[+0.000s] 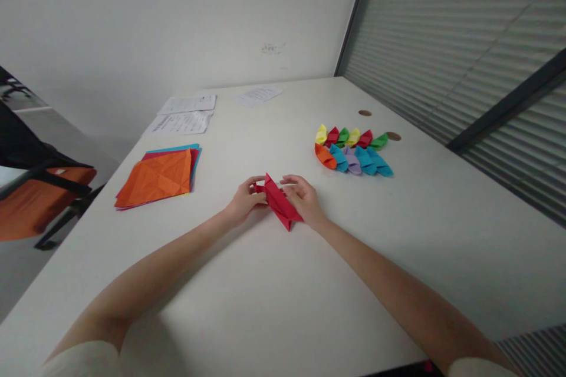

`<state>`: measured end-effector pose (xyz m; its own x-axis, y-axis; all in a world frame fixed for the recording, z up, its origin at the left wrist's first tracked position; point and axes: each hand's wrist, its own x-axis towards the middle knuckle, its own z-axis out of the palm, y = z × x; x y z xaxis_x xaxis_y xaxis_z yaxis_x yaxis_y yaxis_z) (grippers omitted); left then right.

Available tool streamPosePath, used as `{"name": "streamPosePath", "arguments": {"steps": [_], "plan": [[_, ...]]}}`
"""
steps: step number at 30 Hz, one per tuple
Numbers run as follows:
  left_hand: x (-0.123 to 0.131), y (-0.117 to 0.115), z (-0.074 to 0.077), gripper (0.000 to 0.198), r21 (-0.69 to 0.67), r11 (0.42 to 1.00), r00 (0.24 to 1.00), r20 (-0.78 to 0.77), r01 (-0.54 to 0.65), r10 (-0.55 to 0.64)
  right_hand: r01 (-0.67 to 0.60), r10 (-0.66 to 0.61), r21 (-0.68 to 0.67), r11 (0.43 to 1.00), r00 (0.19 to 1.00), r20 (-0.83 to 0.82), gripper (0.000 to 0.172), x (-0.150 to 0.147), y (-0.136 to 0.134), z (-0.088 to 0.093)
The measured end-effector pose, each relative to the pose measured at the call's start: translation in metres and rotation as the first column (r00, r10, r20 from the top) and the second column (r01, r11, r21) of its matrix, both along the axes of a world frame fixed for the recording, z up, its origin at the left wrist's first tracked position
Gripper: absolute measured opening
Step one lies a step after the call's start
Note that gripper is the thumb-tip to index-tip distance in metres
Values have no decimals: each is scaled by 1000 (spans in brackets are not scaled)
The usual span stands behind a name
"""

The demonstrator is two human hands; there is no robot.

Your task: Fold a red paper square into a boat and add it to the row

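Observation:
A partly folded sheet of red origami paper is between my two hands, low over the middle of the white table. My left hand pinches its left edge, thumb in front and fingers behind. On the other side, my right hand holds the right edge, its thumb and fingers curved around the paper. The red piece stands tilted, with a pointed tip at the top and another corner toward me. Some fingertips are hidden behind the paper.
A stack of coloured paper sheets, orange on top, lies at left. Two rows of small folded paper pieces sit at right. Printed sheets lie at the back left. An orange chair stands beyond the left edge; blinds line the right.

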<state>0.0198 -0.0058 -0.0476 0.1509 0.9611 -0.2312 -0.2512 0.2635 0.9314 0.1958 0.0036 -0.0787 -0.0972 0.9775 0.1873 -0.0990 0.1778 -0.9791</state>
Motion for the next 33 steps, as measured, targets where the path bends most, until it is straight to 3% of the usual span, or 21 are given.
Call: {"name": "streamPosePath", "arguments": {"steps": [3, 6, 10, 13, 17, 20, 25, 27, 29, 31, 33], "plan": [[-7, 10, -1, 36, -23, 977, 972, 100, -211, 212, 228, -227, 81, 970, 974, -17, 38, 5, 6, -1], [-13, 20, -5, 28, -34, 957, 936, 199, -288, 289, 218, -216, 56, 974, 976, -39, 40, 6, 9, -3], [-14, 22, -8, 25, -35, 956, 929, 226, -293, 293, 15, -18, -42, 999, 998, -58, 46, 2, 6, -2], [-12, 19, -7, 24, -27, 972, 949, 208, -235, 236, -49, 36, -122, 991, 993, -109, 46, 0, 6, -2], [-11, 16, -5, 25, 17, 978, 962, 185, -207, 200, 52, -75, -162, 985, 987, -140, 38, 5, 12, -5], [-11, 16, -7, 27, 51, 969, 957, 175, -244, 232, 144, -160, -108, 984, 974, -159, 36, 9, 16, -7], [-12, 18, -10, 28, 50, 958, 947, 177, -282, 269, 103, -106, -50, 993, 992, -74, 39, 10, 18, -13], [-13, 20, -10, 28, 44, 954, 942, 181, -296, 283, 103, -104, 27, 994, 994, 44, 28, 12, 17, -12], [-15, 21, -10, 28, 23, 952, 936, 191, -307, 297, 103, -143, 198, 975, 969, 199, 16, 14, 14, -9], [-17, 23, -10, 28, -2, 948, 928, 203, -319, 313, 36, -188, 403, 914, 920, 344, 18, 17, 10, -4], [-18, 25, -11, 28, -6, 943, 922, 206, -334, 328, -129, -167, 531, 837, 865, 473, 21, 19, 5, 1]]}}
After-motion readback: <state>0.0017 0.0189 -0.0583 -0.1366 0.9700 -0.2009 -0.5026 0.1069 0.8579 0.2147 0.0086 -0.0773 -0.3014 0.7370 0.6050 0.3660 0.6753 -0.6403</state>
